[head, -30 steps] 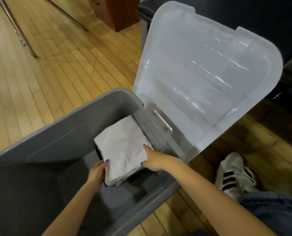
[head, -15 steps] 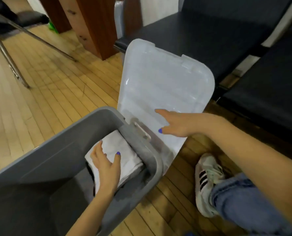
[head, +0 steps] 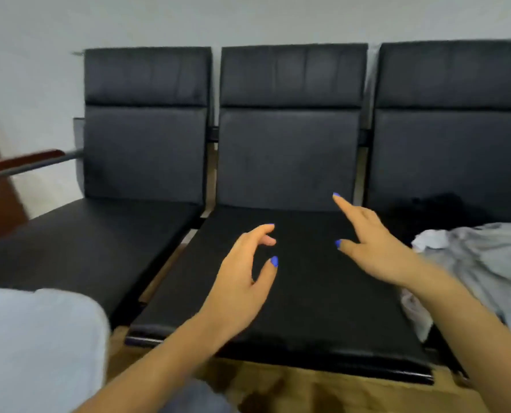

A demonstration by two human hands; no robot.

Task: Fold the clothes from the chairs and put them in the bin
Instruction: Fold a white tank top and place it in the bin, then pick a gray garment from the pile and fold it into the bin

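Three black padded chairs stand side by side against the wall, and I face the middle chair point(head: 293, 263). A crumpled grey garment point(head: 486, 263) lies on the right chair's seat, with a dark garment point(head: 436, 207) behind it. My left hand point(head: 245, 272) hovers over the middle seat, fingers relaxed and spread, holding nothing. Further right over the same seat, my right hand point(head: 370, 242) is also empty, its forefinger stretched out, a short way left of the grey garment. The translucent bin lid point(head: 39, 338) shows blurred at the lower left; the bin itself is out of view.
The left chair point(head: 114, 234) has a bare seat and a wooden armrest point(head: 21, 162) on a metal bar. A grey-white wall runs behind the chairs. Wooden floor point(head: 322, 389) shows below the seat fronts.
My view swung up from the bin to the chairs. My left hand left the folded white cloth in the bin, my right hand left the lid, and both now hover over the middle seat.
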